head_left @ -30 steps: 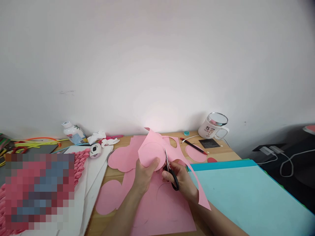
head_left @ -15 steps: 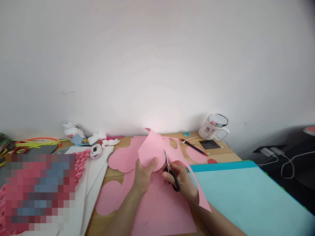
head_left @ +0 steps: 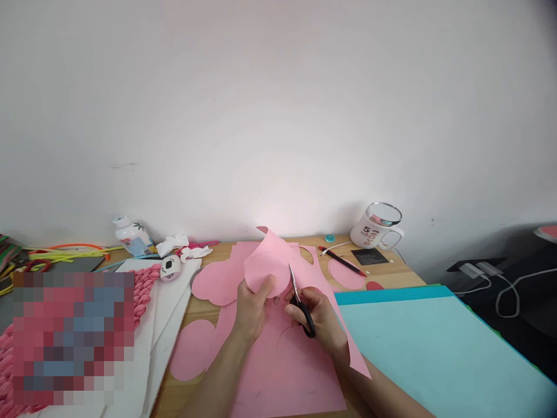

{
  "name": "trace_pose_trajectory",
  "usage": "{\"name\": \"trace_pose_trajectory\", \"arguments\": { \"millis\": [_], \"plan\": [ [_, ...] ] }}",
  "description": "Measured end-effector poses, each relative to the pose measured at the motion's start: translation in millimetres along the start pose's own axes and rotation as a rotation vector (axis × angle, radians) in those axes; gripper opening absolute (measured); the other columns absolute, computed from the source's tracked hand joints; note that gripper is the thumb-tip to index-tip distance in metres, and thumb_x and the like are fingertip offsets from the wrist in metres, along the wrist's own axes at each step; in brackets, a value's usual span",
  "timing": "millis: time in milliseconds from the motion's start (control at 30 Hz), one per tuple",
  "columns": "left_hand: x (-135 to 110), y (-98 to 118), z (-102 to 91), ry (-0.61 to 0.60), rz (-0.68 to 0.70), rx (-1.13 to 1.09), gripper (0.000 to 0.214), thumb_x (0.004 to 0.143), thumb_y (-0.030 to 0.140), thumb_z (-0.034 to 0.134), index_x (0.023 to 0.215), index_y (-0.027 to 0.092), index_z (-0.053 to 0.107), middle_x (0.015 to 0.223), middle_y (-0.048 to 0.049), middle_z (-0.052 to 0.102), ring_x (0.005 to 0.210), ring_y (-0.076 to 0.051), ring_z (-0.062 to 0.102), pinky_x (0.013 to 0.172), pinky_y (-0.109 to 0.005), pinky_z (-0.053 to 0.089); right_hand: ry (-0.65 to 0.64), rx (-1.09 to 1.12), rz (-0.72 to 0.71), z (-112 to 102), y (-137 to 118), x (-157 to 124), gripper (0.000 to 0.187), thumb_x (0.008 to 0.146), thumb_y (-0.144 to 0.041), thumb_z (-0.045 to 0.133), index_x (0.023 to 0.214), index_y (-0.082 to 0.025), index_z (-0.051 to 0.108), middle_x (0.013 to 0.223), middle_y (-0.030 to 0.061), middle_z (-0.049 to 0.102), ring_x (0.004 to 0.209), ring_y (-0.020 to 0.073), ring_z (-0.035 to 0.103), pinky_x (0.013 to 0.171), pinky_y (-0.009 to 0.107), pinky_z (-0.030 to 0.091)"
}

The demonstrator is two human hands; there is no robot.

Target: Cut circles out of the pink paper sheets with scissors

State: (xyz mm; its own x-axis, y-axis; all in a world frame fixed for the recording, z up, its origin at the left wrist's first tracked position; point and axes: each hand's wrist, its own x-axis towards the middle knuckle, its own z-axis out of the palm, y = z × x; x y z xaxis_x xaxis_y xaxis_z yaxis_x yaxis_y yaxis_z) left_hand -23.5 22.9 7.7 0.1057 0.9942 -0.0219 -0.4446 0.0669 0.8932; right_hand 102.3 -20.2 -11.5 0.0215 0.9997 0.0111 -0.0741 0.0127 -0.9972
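My left hand (head_left: 253, 310) pinches a piece of pink paper (head_left: 266, 270), its thumb on top near the lower edge of a drawn round outline. In my right hand (head_left: 317, 316) is a pair of black-handled scissors (head_left: 300, 305), with the fingers in the loops and the blades pointing up at the right edge of the round shape. A partly cut strip of the paper hangs past my right wrist. Beneath both hands lies a larger pink sheet (head_left: 287, 383) with a faint curved line on it. Cut pink circles (head_left: 194, 349) rest to the left.
Pale blue sheets (head_left: 435, 342) lie at the right. Behind them are a white mug (head_left: 375, 229), a dark pencil (head_left: 343, 261) and a black card (head_left: 369, 256). A white bottle (head_left: 133, 237), crumpled tissue (head_left: 173, 244) and a small white dispenser (head_left: 169, 268) stand at the left, beside white boards (head_left: 163, 325).
The scissors have shifted slightly up and left along the round outline. My left hand and the paper have moved a little to the left.
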Motion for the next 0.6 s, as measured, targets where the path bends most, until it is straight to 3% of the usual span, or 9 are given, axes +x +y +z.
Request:
{"name": "trace_pose_trajectory", "arguments": {
  "millis": [200,267,500,600],
  "plan": [
    [-3,2,8.0,0.116,-0.03,-0.131,0.028,0.052,0.024,0.083,0.071,0.011,0.068,0.071,-0.0053,0.07,0.069,-0.017,0.062,0.063,-0.028,0.05,0.008,0.0,-0.055,2,9,4,0.035,0.062,-0.046,0.076,0.077,-0.019,0.058,0.052,-0.0059,0.043,0.046,0.0114,0.039,0.044,0.024,0.033],
    [-3,2,8.0,0.135,-0.024,-0.146,0.028,0.051,0.025,0.083,0.071,0.011,0.068,0.072,-0.0056,0.071,0.067,-0.017,0.063,0.064,-0.029,0.051,-0.038,0.014,-0.067,0,12,6,0.035,0.062,-0.044,0.077,0.078,-0.02,0.058,0.054,-0.0057,0.045,0.047,0.0116,0.042,0.045,0.024,0.035],
    [6,4,-0.8,0.2,-0.013,-0.113,0.031,0.055,0.032,0.082,0.069,0.008,0.069,0.06,-0.0066,0.069,0.055,-0.02,0.066,0.058,-0.033,0.055,-0.557,0.067,0.08,-18,7,7,0.039,0.064,-0.049,0.075,0.082,-0.017,0.061,0.054,-0.0044,0.053,0.045,0.0132,0.057,0.047,0.024,0.045],
    [7,2,-2.1,0.139,-0.003,-0.107,0.032,0.056,0.031,0.082,0.073,0.007,0.069,0.064,-0.0084,0.071,0.057,-0.023,0.068,0.061,-0.038,0.056,-0.913,0.076,0.152,-25,-10,3,0.048,0.06,-0.053,0.075,0.087,-0.015,0.064,0.06,-0.0025,0.054,0.05,0.013,0.059,0.051,0.025,0.05]
  ]
}}
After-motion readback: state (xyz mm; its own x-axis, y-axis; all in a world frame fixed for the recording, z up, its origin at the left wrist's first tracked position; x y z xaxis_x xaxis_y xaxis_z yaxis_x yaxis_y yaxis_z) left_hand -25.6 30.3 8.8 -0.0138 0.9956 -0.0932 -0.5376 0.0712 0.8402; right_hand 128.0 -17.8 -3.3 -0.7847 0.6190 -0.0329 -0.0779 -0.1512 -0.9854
